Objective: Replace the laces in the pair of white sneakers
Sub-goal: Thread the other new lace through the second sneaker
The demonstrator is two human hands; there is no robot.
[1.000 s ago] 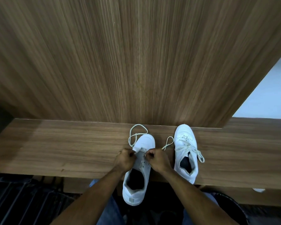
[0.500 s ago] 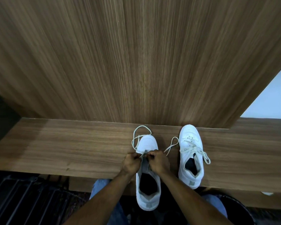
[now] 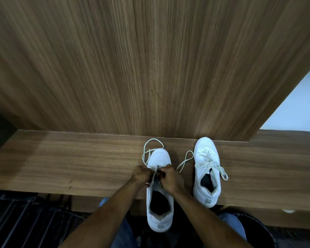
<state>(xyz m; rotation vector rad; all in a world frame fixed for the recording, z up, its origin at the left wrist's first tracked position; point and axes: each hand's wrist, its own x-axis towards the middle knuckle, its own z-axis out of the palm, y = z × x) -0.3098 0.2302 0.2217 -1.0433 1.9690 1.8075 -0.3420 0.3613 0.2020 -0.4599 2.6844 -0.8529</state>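
Observation:
Two white sneakers stand toe-away on a wooden shelf (image 3: 79, 161). The left sneaker (image 3: 159, 208) hangs its heel over the front edge. My left hand (image 3: 140, 176) and my right hand (image 3: 170, 178) meet over its tongue, fingers curled and pinching the cream lace (image 3: 151, 149) at the eyelets. The lace's loose ends loop past the toe and to the right (image 3: 185, 159). The right sneaker (image 3: 206, 176) is fully laced, its ends lying loose over the side.
A tall wood panel (image 3: 150, 68) rises straight behind the shelf. A white wall (image 3: 297, 106) shows at the right. Below the shelf lie a dark slatted rack (image 3: 25, 221) at left and a dark round bin (image 3: 258, 231) at right.
The left sneaker has slid toward me, its heel now further over the shelf edge. Both hands have closed together over the tongue. The view has shifted a little.

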